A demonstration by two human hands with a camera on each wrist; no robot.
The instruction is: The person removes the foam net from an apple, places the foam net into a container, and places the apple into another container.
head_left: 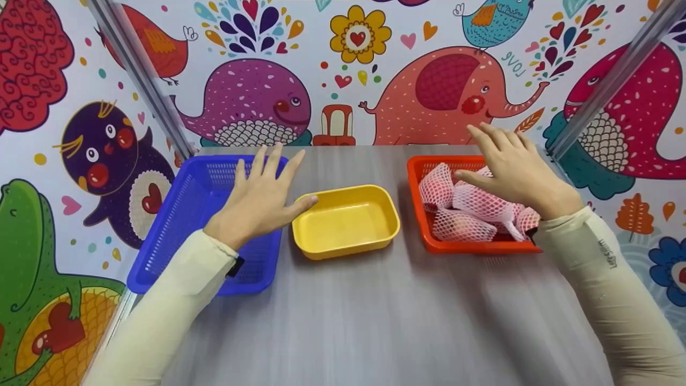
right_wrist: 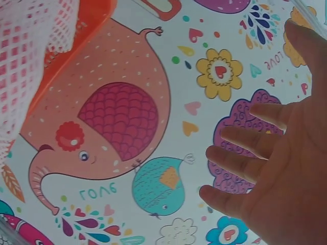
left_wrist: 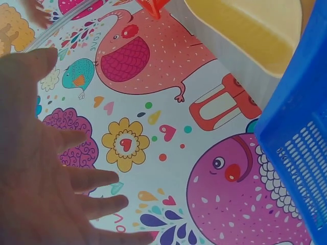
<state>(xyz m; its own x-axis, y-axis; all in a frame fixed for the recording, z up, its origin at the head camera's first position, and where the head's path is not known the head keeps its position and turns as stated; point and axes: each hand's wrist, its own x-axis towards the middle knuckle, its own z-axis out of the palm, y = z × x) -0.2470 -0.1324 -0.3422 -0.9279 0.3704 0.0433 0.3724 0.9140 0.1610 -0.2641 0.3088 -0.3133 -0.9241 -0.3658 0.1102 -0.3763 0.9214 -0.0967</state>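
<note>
My left hand (head_left: 260, 198) is held above the right side of a blue plastic basket (head_left: 155, 236), fingers spread and nothing in them. Above a red-orange basket (head_left: 418, 214) is my right hand (head_left: 517, 169), its fingers extended and also holding nothing. Several reddish, round-looking items in white foam netting (head_left: 463, 225) lie in that red basket; the netting hides what they are. Between the two baskets stands a yellow rectangular tub (head_left: 351, 250) with a bare bottom. In the wrist views, the left palm (left_wrist: 36, 173) and the right palm (right_wrist: 291, 173) both show with fingers apart.
All three containers stand on a grey wood-grain table (head_left: 343, 316). Behind it rises a wall panel (head_left: 343, 80) printed with cartoon animals. Metal posts stand at the left (head_left: 144, 80) and right (head_left: 616, 80) corners.
</note>
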